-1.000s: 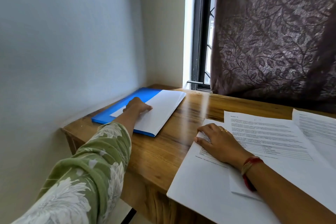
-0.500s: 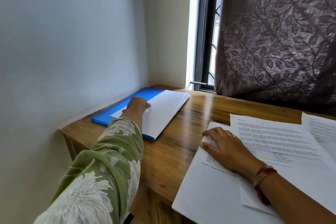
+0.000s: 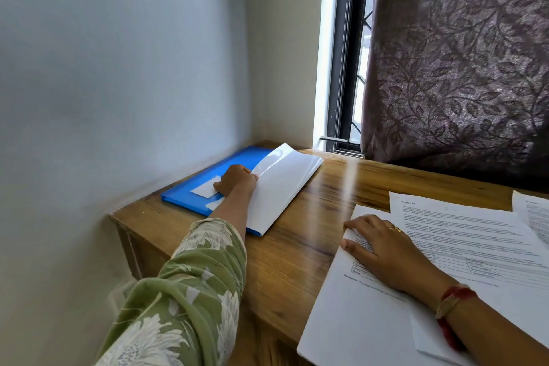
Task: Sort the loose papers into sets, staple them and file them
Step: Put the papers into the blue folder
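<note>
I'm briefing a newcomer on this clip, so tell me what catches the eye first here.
The blue folder in the far left corner of the desk stands out, with the left hand holding up the edge of a white sheet that lies on it. On the right, the right hand lies flat on printed papers, below a dark leaf-patterned curtain.

Left arm: a loose green sleeve (image 3: 190, 291), printed with large white flowers and leaves. Over on the right wrist, a red thread band (image 3: 460, 293) beside a gold bangle (image 3: 444, 306). Right hand (image 3: 383, 249) wears a thin gold ring (image 3: 395, 229).
</note>
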A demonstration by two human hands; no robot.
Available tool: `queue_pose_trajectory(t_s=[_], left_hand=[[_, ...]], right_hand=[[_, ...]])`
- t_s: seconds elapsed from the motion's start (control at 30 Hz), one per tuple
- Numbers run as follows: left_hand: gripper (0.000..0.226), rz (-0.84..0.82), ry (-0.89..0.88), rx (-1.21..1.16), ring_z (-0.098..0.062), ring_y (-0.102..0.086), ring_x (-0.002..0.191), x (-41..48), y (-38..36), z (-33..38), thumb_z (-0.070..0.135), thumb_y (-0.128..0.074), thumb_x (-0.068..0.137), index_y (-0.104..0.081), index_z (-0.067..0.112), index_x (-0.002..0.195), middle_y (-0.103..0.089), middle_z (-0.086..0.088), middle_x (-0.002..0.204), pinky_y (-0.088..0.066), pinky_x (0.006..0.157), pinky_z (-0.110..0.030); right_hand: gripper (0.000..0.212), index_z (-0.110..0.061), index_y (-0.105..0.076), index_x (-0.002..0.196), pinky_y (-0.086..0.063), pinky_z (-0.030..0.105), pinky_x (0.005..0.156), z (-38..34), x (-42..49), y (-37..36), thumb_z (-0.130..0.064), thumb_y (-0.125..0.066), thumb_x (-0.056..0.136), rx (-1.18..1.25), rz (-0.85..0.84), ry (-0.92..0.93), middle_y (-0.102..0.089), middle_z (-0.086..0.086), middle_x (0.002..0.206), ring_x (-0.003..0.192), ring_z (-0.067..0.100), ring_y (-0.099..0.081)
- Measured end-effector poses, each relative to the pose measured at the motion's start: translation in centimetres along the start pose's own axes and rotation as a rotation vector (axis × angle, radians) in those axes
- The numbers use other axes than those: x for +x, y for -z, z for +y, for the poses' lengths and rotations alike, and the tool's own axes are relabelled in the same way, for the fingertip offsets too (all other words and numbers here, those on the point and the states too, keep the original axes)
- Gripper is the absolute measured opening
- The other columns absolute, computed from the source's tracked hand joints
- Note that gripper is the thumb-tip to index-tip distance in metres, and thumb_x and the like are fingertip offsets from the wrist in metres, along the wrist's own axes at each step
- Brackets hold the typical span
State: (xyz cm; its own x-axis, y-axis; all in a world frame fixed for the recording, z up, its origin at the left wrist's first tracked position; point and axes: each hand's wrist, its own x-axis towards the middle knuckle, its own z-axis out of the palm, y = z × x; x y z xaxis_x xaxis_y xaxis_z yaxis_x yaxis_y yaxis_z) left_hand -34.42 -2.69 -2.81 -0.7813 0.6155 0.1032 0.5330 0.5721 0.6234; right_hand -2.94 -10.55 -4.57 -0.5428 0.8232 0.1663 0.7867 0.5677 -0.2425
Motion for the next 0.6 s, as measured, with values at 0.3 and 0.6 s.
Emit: queue_pose_trajectory(t_s=[0.3,0.6], left_hand=[[0.066,-0.197,-0.091,-0.059,-0.031,-0.059,0.108,1.9,5.0,1.1,0.038,-0.076,0.065,-0.054,0.006,0.118,-0.062,-0.011,0.12,-0.047,0.091,-0.036],[0.062,-0.809,-0.258,-0.365,-0.026,-0.055,0.118,-2.0,9.7,3.5,0.078,-0.05,0.077,-0.071,0.026,0.105,-0.064,-0.005,0.118,-0.036,0.105,-0.043]], right_hand=[[0.063,-0.035,-0.033,0.142,-0.026,0.032,0.111,-0.4,-0.2,0.5,-0.068,-0.025,0.09,-0.002,-0.031,-0.015,-0.033,-0.01,0.149,0.135,0.012,-0.033],[0.125,-0.036,-0.037,0.138,-0.029,0.033,0.108,-0.4,-0.1,0.6,-0.095,0.017,0.043,0.021,-0.015,-0.008,-0.037,-0.01,0.144,0.131,0.013,-0.036]])
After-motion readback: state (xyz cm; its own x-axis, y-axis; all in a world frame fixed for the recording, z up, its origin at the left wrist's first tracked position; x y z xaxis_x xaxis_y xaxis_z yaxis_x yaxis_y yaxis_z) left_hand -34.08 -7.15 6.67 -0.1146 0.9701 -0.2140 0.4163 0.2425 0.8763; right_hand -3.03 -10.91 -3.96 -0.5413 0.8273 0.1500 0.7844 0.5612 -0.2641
